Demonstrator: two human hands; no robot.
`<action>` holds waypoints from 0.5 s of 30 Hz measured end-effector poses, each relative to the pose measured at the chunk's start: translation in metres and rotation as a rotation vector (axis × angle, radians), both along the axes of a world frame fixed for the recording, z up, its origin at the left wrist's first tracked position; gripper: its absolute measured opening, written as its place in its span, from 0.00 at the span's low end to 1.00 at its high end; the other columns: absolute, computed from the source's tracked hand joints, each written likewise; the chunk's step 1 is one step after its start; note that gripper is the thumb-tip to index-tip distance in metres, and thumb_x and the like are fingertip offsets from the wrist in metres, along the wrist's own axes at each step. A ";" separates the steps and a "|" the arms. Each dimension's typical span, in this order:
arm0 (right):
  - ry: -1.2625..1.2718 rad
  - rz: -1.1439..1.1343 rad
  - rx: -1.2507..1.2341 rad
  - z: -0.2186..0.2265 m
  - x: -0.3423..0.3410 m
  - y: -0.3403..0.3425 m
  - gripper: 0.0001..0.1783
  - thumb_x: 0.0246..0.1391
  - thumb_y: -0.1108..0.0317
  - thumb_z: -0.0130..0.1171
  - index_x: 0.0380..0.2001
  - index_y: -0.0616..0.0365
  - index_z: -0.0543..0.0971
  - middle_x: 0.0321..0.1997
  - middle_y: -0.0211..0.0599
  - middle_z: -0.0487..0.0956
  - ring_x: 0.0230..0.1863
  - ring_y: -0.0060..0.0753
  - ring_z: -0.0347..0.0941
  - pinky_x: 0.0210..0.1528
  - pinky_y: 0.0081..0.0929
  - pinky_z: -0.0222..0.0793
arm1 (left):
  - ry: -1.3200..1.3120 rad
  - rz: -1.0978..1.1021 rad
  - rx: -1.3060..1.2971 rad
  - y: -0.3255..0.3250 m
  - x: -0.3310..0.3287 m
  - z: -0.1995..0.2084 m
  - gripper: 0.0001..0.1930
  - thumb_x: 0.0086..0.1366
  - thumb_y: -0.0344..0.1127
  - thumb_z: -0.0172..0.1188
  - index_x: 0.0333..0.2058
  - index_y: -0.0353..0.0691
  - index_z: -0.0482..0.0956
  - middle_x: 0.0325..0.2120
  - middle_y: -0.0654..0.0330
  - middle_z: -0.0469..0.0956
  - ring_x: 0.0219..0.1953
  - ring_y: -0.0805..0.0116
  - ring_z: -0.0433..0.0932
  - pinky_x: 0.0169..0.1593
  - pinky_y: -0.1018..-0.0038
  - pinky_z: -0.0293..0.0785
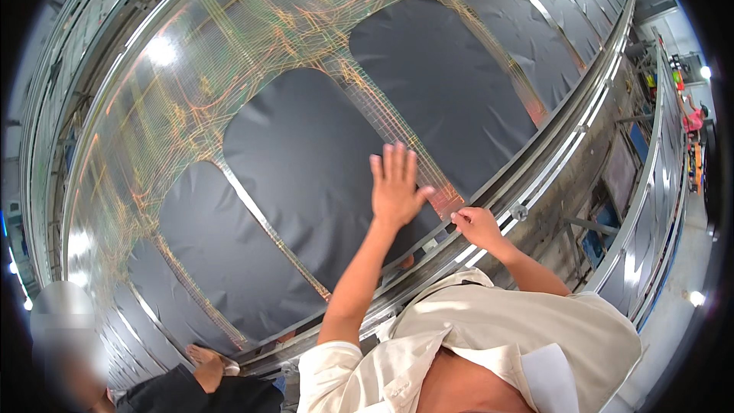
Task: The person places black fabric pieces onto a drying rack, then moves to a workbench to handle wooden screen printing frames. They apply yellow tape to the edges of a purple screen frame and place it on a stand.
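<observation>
My left hand (396, 187) is spread flat, fingers apart, over a dark grey sheet panel (306, 145) and beside a shiny strip of film (394, 126). This strip glints orange and green and runs between two dark panels. My right hand (477, 228) is closed in a pinch close to the strip's near end, at the table's front edge. Whatever lies between its fingertips is too small to make out. Another dark rounded panel (443, 84) lies to the right of the strip. The panels look slightly wrinkled near their front edges.
Large iridescent film (252, 38) covers the table's far side. Metal rails (566, 157) run along the front edge. A co-worker's hand (205, 357), below a dark sleeve, rests at that edge on the left. Metal-framed equipment (612, 191) stands to the right.
</observation>
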State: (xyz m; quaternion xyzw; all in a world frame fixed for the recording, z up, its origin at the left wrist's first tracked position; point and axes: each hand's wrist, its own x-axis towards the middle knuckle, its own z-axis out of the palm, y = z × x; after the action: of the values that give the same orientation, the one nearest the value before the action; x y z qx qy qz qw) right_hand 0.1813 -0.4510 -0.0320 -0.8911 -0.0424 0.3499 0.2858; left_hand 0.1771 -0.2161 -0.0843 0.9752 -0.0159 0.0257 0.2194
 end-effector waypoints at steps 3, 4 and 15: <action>-0.038 0.102 -0.018 -0.003 -0.008 -0.001 0.17 0.60 0.54 0.58 0.33 0.59 0.83 0.23 0.40 0.81 0.26 0.40 0.80 0.32 0.35 0.72 | -0.065 -0.047 -0.097 -0.009 -0.014 -0.005 0.43 0.65 0.64 0.50 0.68 0.37 0.59 0.71 0.47 0.53 0.74 0.47 0.47 0.72 0.41 0.37; -0.050 0.132 -0.020 -0.008 -0.013 -0.005 0.17 0.60 0.54 0.58 0.34 0.59 0.83 0.23 0.41 0.81 0.26 0.41 0.80 0.32 0.35 0.72 | -0.026 -0.041 -0.031 0.006 -0.015 0.002 0.42 0.65 0.64 0.50 0.68 0.38 0.60 0.71 0.48 0.54 0.74 0.49 0.47 0.72 0.41 0.37; -0.134 0.047 0.373 -0.028 -0.015 -0.014 0.10 0.62 0.67 0.59 0.36 0.63 0.82 0.25 0.32 0.82 0.26 0.18 0.76 0.30 0.19 0.72 | 0.057 0.047 -0.064 -0.071 -0.110 0.009 0.46 0.64 0.66 0.49 0.70 0.38 0.56 0.72 0.44 0.48 0.74 0.38 0.41 0.73 0.41 0.35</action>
State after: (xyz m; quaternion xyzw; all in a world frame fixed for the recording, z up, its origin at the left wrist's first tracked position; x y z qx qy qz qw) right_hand 0.1666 -0.4649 -0.0599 -0.8430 -0.1460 0.2822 0.4341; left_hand 0.0673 -0.2869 -0.0756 0.9681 0.0139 0.0034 0.2503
